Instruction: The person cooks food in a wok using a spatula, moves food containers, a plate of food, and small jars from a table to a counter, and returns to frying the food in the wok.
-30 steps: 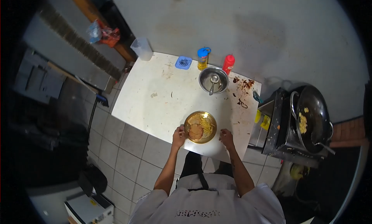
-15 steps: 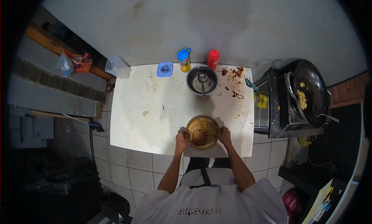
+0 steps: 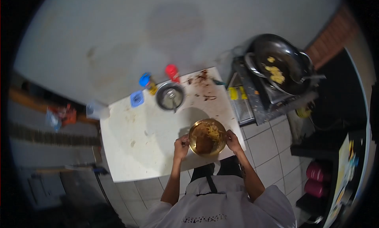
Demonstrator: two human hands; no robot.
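One golden plate (image 3: 214, 152) is being clasped at its rim between the left hand (image 3: 181, 146) and the right hand (image 3: 232, 141), one white table (image 3: 158, 149) being partly hidden beneath. Beyond the hands, one bowl (image 3: 160, 96) and two bottles (image 3: 172, 72) are being supported; farther right, one wok (image 3: 290, 62) is being borne by one stove (image 3: 268, 109).

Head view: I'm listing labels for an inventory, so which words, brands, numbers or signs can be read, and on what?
Nothing can be read with certainty.
Grey shirt: a line of dark lettering, too blurred and distorted to read.
Upper pink item at right: pale marks, too small to read.
Bright yellow patch: no legible text.
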